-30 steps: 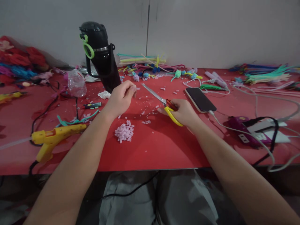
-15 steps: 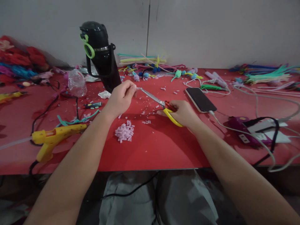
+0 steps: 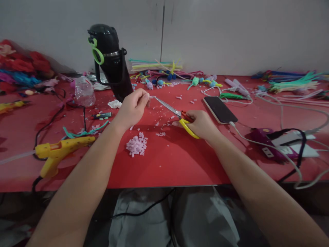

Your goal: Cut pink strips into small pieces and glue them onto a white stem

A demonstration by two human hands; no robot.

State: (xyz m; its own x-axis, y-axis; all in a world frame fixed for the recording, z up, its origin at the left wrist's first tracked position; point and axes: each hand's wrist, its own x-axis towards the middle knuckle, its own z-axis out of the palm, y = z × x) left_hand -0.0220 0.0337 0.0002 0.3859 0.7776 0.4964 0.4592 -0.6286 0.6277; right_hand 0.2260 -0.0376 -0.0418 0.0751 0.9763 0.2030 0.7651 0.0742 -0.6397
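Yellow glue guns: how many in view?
2. One yellow glue gun lies at the red table's front left; what looks like a second lies at the far left edge, partly cut off. Clutter may hide more.

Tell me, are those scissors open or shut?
Shut, as far as shows: the scissors show one thin blade line, tip at the left hand; the right hand holds the yellow handles.

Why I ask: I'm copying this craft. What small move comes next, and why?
Probably squeeze the scissors in the right hand to snip: their tips sit at the thin piece pinched in the left hand, and pink bits lie piled nearby.
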